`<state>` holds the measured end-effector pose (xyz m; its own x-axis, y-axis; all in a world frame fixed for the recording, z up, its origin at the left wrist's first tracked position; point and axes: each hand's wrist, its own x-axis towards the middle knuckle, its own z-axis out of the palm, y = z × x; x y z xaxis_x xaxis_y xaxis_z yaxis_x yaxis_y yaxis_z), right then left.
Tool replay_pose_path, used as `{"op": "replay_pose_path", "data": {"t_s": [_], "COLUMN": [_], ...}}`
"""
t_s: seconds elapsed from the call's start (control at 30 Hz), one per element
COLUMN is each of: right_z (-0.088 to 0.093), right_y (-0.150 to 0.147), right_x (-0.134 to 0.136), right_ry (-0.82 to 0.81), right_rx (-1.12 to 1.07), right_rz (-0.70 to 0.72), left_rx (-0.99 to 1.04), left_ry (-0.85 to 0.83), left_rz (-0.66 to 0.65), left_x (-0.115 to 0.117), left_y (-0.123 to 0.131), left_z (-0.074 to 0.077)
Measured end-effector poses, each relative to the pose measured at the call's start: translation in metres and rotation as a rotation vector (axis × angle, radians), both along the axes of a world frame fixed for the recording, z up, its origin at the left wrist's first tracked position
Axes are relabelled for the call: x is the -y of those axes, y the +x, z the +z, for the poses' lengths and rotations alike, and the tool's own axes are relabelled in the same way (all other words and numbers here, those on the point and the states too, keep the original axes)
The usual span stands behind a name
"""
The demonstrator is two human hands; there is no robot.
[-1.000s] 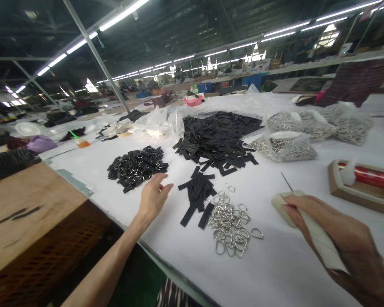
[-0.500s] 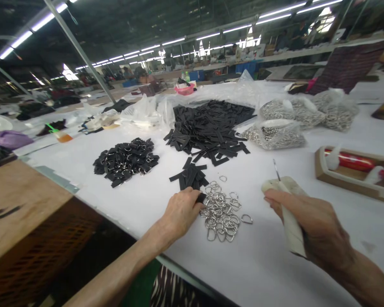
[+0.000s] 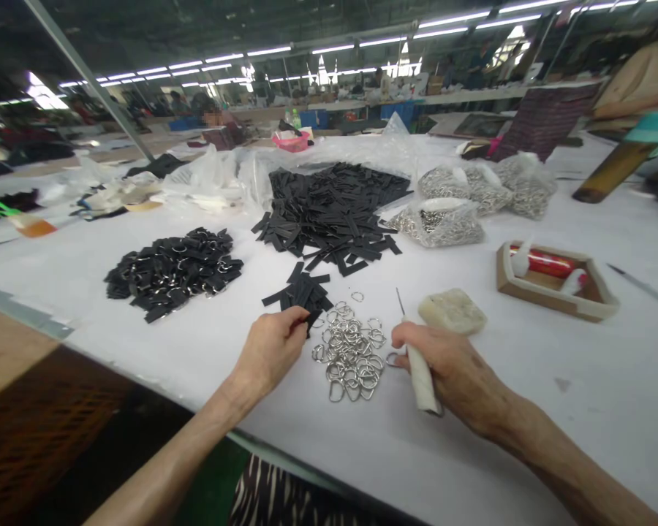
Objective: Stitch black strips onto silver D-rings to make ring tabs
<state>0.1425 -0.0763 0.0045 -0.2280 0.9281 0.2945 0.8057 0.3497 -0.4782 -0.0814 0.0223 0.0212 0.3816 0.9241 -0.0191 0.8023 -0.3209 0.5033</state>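
Pinched in my left hand [image 3: 274, 349] is a short black fabric strip [image 3: 314, 318], beside a small heap of like strips [image 3: 303, 291]. My right hand [image 3: 455, 365] is closed around a thin-tipped metal tool with a white wrapped handle [image 3: 421, 376], its point facing away from me. The thumb and finger of that hand also touch a loose D-ring [image 3: 392, 359]. Between my hands lies a pile of silver D-rings [image 3: 354, 347]. A yellowish-white block [image 3: 452, 310] rests just beyond my right hand.
Looped strips with rings [image 3: 175, 270] are heaped at the left. A large pile of black strips [image 3: 334, 204] and bags of rings [image 3: 444, 221] lie farther back. At right are a cardboard box [image 3: 553, 299] with a red tube, a pointed tool [image 3: 641, 283] and a bottle [image 3: 617, 172].
My right hand has moved left to the edge of the ring pile, leaving the block and reaching the loose D-ring. My left hand still pinches a strip. The view has turned right.
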Motion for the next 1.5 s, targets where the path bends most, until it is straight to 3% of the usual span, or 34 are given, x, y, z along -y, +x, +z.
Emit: {"op": "replay_pose_path", "data": {"t_s": [0.1,0.2,0.37,0.5,0.63,0.83,0.97,1.07,1.23,1.37,1.5], "right_z": [-0.004,-0.007,-0.01,-0.014,-0.021,-0.018,-0.006,-0.001,0.001,0.001,0.001], "right_y": [-0.007,-0.012,-0.017,-0.02,-0.016,0.005,0.011,0.012,0.009,0.005,0.004], "right_x": [-0.003,-0.005,-0.005,-0.005,-0.009,-0.01,-0.01,-0.011,-0.009,-0.007,-0.007], "right_ry": [-0.027,-0.024,0.02,0.082,0.211,0.328,0.326,0.283,0.305,0.492,0.616], "right_rx": [0.133,0.295,0.413,0.513,0.485,-0.008,-0.165,-0.186,-0.104,0.102,0.266], "right_rz": [0.029,0.049,0.058,0.095,0.077,-0.172,-0.428,-0.512,-0.465,-0.298,-0.235], "left_rx": [0.47,0.779,1.028,1.132,1.146,1.058,0.938,0.833,0.706,0.691,0.728], "left_ry": [-0.292,-0.554,-0.723,-0.767,-0.838,-0.895,-0.916,-0.886,-0.762,-0.673,-0.586], "left_rz": [0.02,-0.03,0.001,0.073,0.111,0.08,-0.028,-0.128,-0.233,-0.219,-0.213], "left_x": [0.001,-0.002,-0.019,-0.031,-0.034,-0.023,-0.009,0.002,0.02,0.026,0.025], "left_y": [0.009,0.032,0.07,0.077,0.073,0.075,0.084,0.09,0.1,0.102,0.099], "left_z": [0.008,0.017,0.025,0.016,0.0,-0.009,-0.01,-0.009,-0.007,-0.011,-0.017]}}
